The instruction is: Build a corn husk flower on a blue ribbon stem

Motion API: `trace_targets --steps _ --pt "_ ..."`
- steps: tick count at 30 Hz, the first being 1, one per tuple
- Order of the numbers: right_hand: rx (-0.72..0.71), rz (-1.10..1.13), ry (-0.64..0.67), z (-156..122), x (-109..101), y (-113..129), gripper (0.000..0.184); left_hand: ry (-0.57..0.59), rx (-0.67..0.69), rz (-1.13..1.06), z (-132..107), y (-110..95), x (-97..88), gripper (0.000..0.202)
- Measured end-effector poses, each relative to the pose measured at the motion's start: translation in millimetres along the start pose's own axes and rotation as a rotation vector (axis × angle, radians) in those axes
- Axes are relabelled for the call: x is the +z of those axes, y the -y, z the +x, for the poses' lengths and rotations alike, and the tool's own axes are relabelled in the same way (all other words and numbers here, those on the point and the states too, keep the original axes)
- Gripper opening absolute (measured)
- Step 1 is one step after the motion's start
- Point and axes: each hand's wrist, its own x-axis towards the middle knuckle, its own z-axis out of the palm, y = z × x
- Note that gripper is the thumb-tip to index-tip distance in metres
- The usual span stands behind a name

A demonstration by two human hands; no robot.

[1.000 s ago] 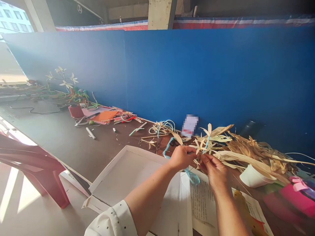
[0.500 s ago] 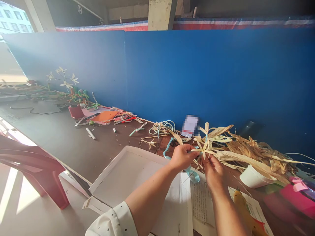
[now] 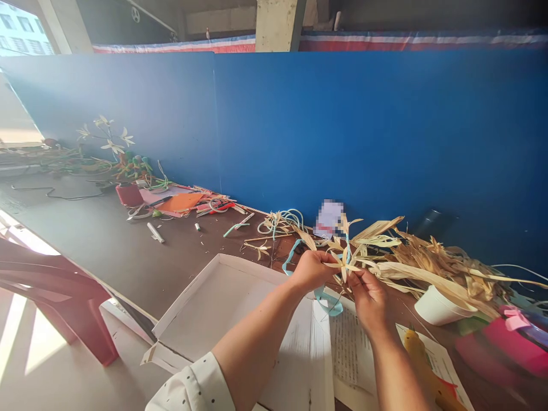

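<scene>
Over the right edge of the cardboard box, my two hands meet at a flower made of pale dried husk petals. My left hand is closed with its fingertips at the flower's left side. From the right, my right hand pinches just below the petals; the stem between the fingers is mostly hidden. Another husk bloom rises behind on a stem wrapped in light blue. A light blue strip of tape dangles under the hands, with thin wire-like stems beside it.
A shallow white cardboard box lies in front, beside printed paper. Dried corn husks and a white cup are at right. Loose husk flowers, a phone and a blue partition stand behind.
The flower and the blue-wrapped stem have shifted slightly left and turned a little between my fingers. Both hands keep their closed grip. The whole view has drifted slightly.
</scene>
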Motion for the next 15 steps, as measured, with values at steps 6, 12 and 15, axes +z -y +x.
trace_targets --steps 6,12,15 --pt "0.15 0.194 0.027 -0.7 0.9 0.8 0.034 0.161 0.087 -0.073 -4.2 -8.4 -6.2 0.035" --pt "0.197 0.447 0.118 -3.4 10.9 20.2 0.026 0.258 0.041 -0.244 -5.9 -8.7 -7.1 0.046" --pt "0.203 0.544 0.138 -3.6 12.7 22.7 0.021 0.271 0.003 -0.258 -7.2 -10.0 -6.5 0.05"
